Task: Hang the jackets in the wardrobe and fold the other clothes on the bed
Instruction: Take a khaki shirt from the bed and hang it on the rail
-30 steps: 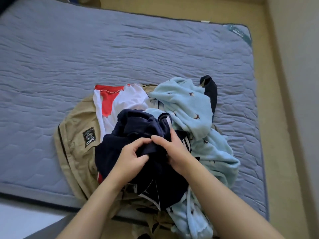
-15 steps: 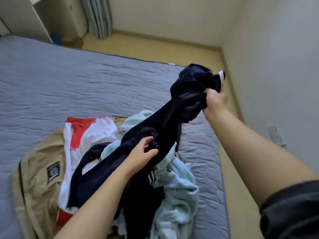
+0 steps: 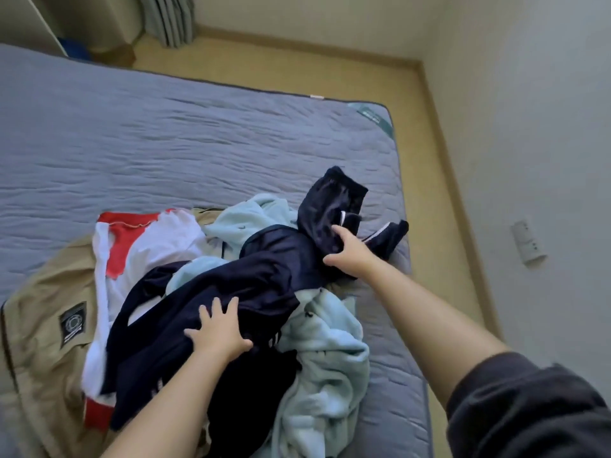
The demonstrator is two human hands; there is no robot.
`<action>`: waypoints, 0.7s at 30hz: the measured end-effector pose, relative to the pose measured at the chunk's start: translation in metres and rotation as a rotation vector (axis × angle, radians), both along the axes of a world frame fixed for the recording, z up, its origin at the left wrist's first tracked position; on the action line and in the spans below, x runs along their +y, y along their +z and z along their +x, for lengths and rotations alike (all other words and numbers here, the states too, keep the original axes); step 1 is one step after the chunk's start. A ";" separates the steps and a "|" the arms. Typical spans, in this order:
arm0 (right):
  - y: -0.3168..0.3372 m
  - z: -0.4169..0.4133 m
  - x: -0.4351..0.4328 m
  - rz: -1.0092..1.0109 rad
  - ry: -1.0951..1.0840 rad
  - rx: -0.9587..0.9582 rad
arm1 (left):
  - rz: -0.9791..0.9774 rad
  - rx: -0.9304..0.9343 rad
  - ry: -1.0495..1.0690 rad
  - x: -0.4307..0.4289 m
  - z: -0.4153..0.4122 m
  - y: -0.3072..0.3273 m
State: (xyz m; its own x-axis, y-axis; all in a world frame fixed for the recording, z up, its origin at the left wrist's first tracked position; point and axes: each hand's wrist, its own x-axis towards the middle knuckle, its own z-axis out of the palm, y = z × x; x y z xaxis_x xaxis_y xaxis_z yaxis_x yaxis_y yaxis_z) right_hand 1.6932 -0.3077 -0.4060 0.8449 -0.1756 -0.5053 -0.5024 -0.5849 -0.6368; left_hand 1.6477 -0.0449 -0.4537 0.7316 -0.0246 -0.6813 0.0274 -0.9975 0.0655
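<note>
- Two bare hands are on the navy garment (image 3: 264, 279), which lies stretched across the top of a heap of clothes on the bed (image 3: 165, 143).
- The left hand (image 3: 218, 335) presses flat on the near part of the navy garment. Its fingers are straight and spread wide, and it grips nothing.
- The right hand (image 3: 350, 256) sits at the navy garment's far, bunched end. Its index finger and thumb are splayed on the cloth, but the other fingers are hidden, so I cannot tell whether it grips the fabric.
- A white-trimmed tip of the navy garment pokes out just past the right hand onto the bare mattress.
- A light blue fleece (image 3: 327, 352) lies under the navy garment and shows along its right side and beyond its middle.
- A white and red shirt (image 3: 145, 246) lies just left of the navy garment, partly beneath it.
- A tan jacket (image 3: 39, 325) with a black square patch lies further left of the navy garment, under the shirt.
- A grey curtain (image 3: 168, 18) hangs well beyond the navy garment.
- A wall socket (image 3: 527, 242) sits on the wall well to the garment's right.
- A dark sleeve (image 3: 529, 408) covers the right upper arm, nearer than the navy garment.
</note>
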 end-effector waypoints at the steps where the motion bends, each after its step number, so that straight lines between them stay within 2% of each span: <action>1: -0.020 -0.018 0.016 -0.010 0.082 0.047 | 0.054 -0.024 -0.006 0.007 -0.007 -0.006; 3: -0.052 -0.051 0.049 0.015 0.205 0.099 | 0.048 -0.178 -0.027 0.019 -0.014 -0.016; 5: -0.072 -0.076 0.077 0.108 0.237 0.077 | -0.087 -0.340 0.071 0.027 -0.011 -0.018; 7: -0.079 -0.089 0.100 0.198 0.278 0.033 | -0.340 -0.396 0.246 0.026 0.000 -0.012; 9: -0.078 -0.088 0.120 0.308 0.295 -0.036 | -0.673 -0.448 0.382 0.014 0.016 0.004; 11: -0.070 -0.077 0.138 0.443 0.095 -0.137 | -0.911 -0.429 0.422 -0.003 0.032 0.022; 14: -0.044 -0.049 0.135 0.340 -0.287 -0.297 | -1.205 -0.301 0.538 -0.020 0.051 0.042; 16: -0.025 -0.025 0.107 0.204 -0.387 -0.361 | -1.239 -0.308 0.600 -0.015 0.057 0.045; 18: -0.003 0.002 0.072 0.116 -0.492 -0.420 | -1.086 -0.356 0.607 -0.003 0.057 0.038; 21: 0.037 0.042 0.031 0.095 -0.757 -0.545 | -0.887 -0.263 0.602 0.008 0.046 0.019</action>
State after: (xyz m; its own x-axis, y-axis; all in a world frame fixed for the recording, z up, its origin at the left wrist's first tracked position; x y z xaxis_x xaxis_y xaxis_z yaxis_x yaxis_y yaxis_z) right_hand 1.7349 -0.2770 -0.3688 0.6471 -0.7539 -0.1139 -0.3465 -0.1578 -0.9247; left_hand 1.6934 -0.0366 -0.4342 0.9076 -0.0187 -0.4195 0.3732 -0.4220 0.8262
